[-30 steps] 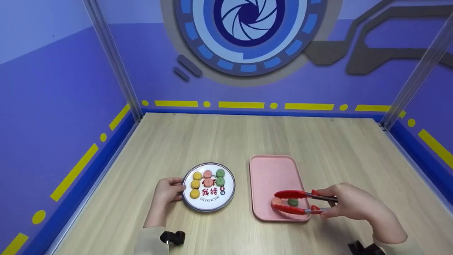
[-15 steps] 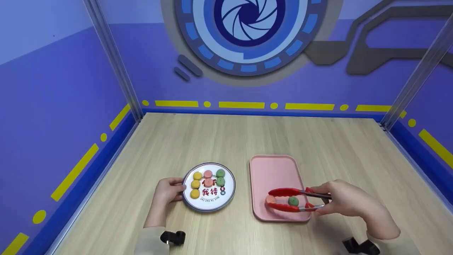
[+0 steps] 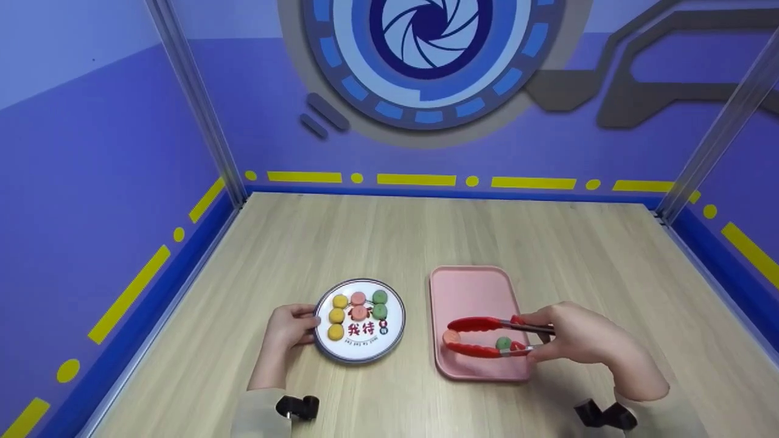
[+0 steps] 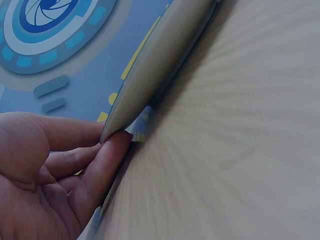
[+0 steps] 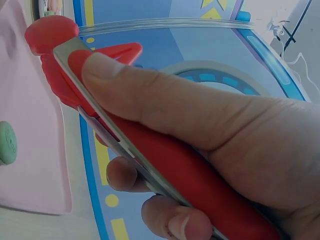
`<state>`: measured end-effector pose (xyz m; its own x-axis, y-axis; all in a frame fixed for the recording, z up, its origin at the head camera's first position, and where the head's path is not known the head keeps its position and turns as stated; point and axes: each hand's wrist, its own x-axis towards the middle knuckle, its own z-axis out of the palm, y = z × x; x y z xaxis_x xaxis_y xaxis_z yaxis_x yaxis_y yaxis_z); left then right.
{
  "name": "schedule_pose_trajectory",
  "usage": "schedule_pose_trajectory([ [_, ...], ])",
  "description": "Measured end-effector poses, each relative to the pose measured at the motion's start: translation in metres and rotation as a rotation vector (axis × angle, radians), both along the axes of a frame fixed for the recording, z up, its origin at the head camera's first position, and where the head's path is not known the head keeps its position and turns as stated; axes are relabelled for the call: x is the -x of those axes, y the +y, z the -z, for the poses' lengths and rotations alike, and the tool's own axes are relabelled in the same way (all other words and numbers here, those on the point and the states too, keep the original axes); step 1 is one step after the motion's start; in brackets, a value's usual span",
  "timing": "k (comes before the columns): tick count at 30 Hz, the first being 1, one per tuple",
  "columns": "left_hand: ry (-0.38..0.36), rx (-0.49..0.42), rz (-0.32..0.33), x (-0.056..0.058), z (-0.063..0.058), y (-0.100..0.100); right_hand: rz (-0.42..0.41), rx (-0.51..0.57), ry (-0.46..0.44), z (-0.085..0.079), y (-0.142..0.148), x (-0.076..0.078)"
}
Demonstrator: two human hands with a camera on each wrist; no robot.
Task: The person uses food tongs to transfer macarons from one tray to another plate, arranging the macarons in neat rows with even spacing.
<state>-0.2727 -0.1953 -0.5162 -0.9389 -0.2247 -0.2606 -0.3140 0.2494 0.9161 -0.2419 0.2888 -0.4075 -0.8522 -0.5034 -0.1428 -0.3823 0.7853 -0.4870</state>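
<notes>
My left hand [image 3: 287,328] pinches the near-left rim of a white plate [image 3: 391,338] with a dark edge and red lettering. On the plate sit three yellow macarons [image 3: 336,316], two pink macarons [image 3: 359,312] and two green macarons [image 3: 380,312], in columns by colour. My right hand [image 3: 578,334] grips red-tipped metal tongs [image 3: 484,351], thumb along one arm in the right wrist view. Between the tong tips is a salmon-pink macaron [image 3: 450,337], over the left part of a pink tray [image 3: 471,292]. A green macaron [image 3: 503,344] lies in the tray, between the tong arms in the head view.
The wooden table [image 3: 365,237] extends behind plate and tray, with a narrow strip of it between the two. Blue-purple panels [image 3: 255,109] with yellow dashes enclose its back and sides. Metal posts [image 3: 195,97] stand at the back corners.
My right hand and the tongs have moved left and slightly away from me, taking the salmon-pink macaron along. The green macaron in the tray, the plate and my left hand stay put.
</notes>
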Motion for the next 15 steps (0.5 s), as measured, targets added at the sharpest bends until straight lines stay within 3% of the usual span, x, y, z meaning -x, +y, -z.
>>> schedule_pose_trajectory([
  [15, -0.006, 0.016, -0.005, 0.0, 0.0, 0.001, -0.065, -0.002, 0.074, -0.001, -0.021, 0.009],
])
